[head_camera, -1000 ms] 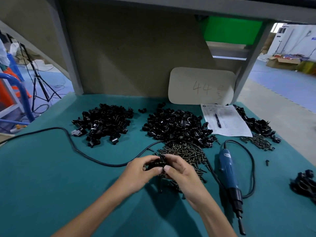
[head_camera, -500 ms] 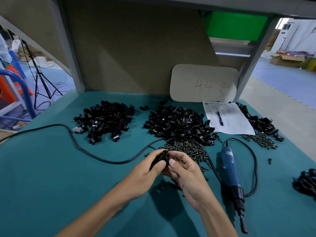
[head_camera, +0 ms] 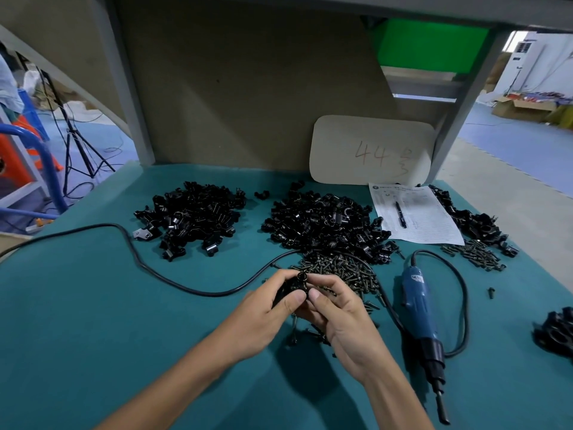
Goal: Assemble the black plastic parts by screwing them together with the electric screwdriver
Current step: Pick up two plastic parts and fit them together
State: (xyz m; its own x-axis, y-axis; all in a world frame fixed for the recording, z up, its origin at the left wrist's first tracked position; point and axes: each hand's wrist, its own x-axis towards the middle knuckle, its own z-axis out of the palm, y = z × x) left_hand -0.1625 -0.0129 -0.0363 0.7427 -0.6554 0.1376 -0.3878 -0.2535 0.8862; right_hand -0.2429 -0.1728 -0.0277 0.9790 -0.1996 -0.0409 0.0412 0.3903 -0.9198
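Both hands meet over the teal table just in front of the screw pile (head_camera: 341,270). My left hand (head_camera: 266,315) and my right hand (head_camera: 338,308) together pinch a small black plastic part (head_camera: 299,282) between thumbs and fingers; its round end points up. The blue electric screwdriver (head_camera: 418,308) lies on the table to the right of my right hand, bit toward me, untouched. Two heaps of black plastic parts lie behind: one at the left (head_camera: 192,217), one in the middle (head_camera: 325,225).
The screwdriver's black cable (head_camera: 130,243) loops across the table to the left. A paper sheet with a pen (head_camera: 415,217) lies at the back right beside more black parts (head_camera: 474,221) and screws (head_camera: 474,254). Assembled black pieces (head_camera: 555,333) sit at the right edge. A board marked 44 (head_camera: 372,150) leans on the back wall.
Both hands have lifted the black part slightly and turned it, so its round end now shows on top. The screwdriver has not moved.
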